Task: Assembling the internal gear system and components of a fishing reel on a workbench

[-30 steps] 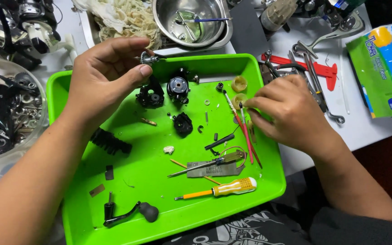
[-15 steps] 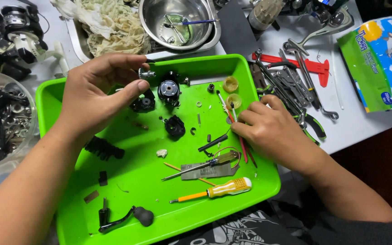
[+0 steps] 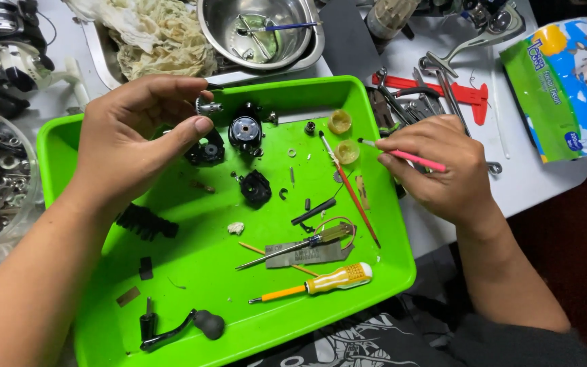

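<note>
The left hand (image 3: 140, 139) hovers over the tray's (image 3: 191, 272) far left corner, thumb and forefinger pinched on a small metal gear (image 3: 206, 107) at their tips, the part poking out to the right of the fingers. Just below it on the tray lie 3 black reel parts (image 3: 246, 132). The right hand (image 3: 436, 166) rests at the tray's right edge, fingers closed on a pink brush (image 3: 402, 154) whose tip points left toward 2 yellowish caps (image 3: 340, 122). A red brush (image 3: 351, 190) lies between the hands. Nearer the person sit a yellow screwdriver (image 3: 327, 280) and a black handle (image 3: 178, 329). Beyond the tray: a steel bowl (image 3: 259, 30), a rag (image 3: 157, 41), pliers (image 3: 402, 102).
</note>
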